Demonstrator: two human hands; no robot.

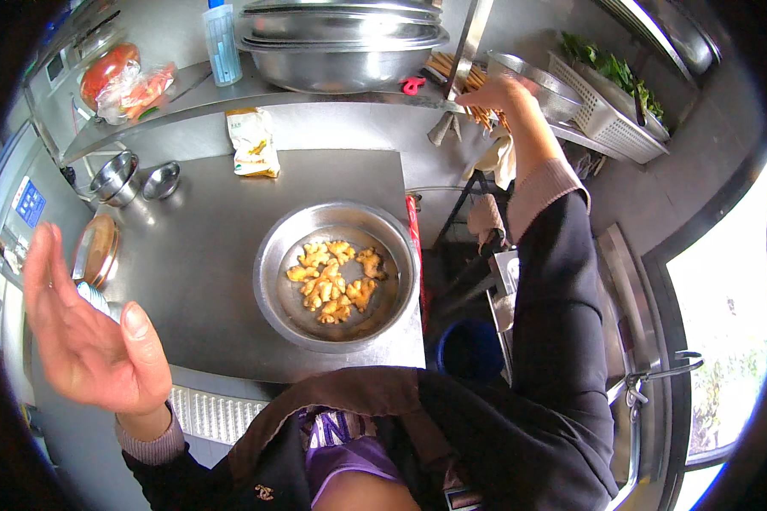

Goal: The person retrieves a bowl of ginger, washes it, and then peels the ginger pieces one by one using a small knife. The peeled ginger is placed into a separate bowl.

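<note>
Several pieces of ginger root [323, 284] lie in a wide stainless steel basin [271, 313] on the steel worktable. My left hand [96, 338] is raised at the lower left, palm up, thumb and fingers apart, holding nothing. My right hand [502, 92] reaches to the shelf at the upper right, over a bundle of wooden chopsticks [444, 64] and beside a metal strainer [537, 83]. Its fingertips are near the shelf post; whether they grip anything is not clear. A printed plastic packet [254, 144] lies at the back of the table.
Stacked steel basins [345, 64], a blue plastic container [222, 57] and bagged food [134, 89] stand on the shelf. Small steel bowls [115, 179] sit at the table's left. A white basket [601, 115] with greens is at the upper right; a blue bucket [470, 351] stands below.
</note>
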